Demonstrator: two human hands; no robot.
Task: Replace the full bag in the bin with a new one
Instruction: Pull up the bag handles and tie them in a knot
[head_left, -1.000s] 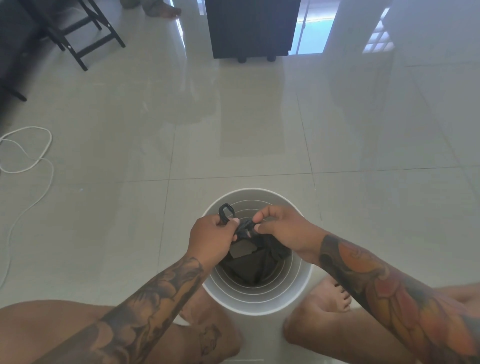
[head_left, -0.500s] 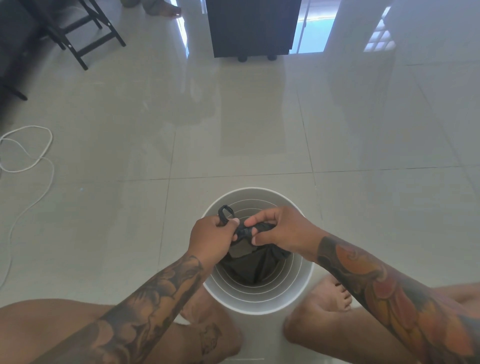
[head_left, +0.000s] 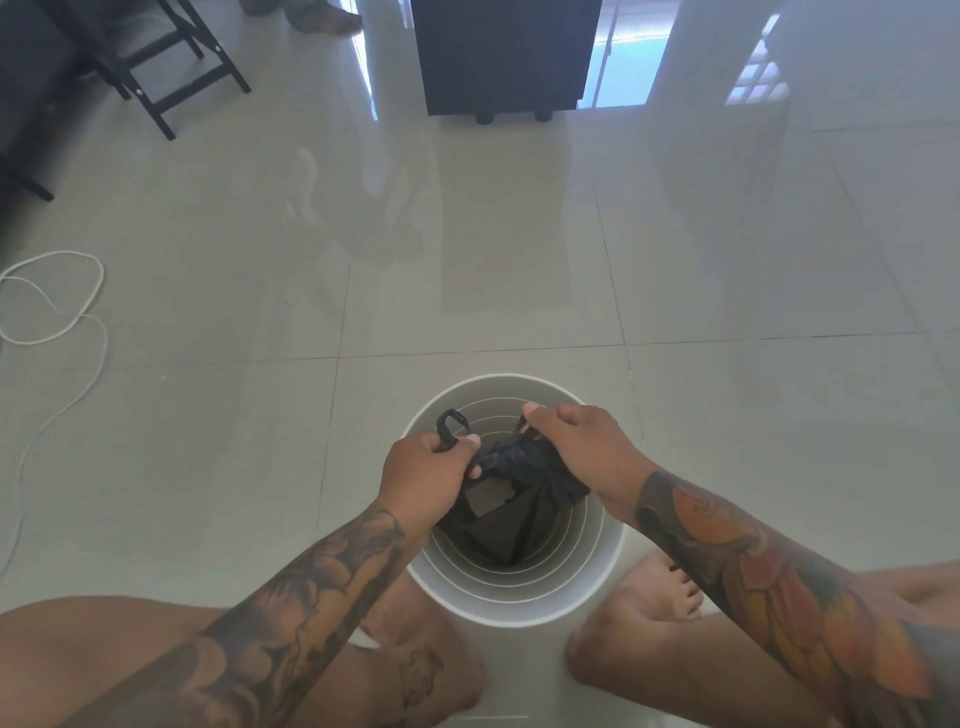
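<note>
We see the black bag (head_left: 511, 512) inside the white bin (head_left: 511, 597) on the floor (head_left: 467, 260), its gathered neck raised to the rim. Our left hand (head_left: 423, 480) clenches one handle loop; the right hand (head_left: 576, 449) pinches the other handle. We judge the film thin, soft and slippery, its load seemingly light; it is best held by the bunched handles, not the tearable wall.

Glossy pale tiled floor (head_left: 467, 234) reflects a dark cabinet (head_left: 501, 52).
</note>
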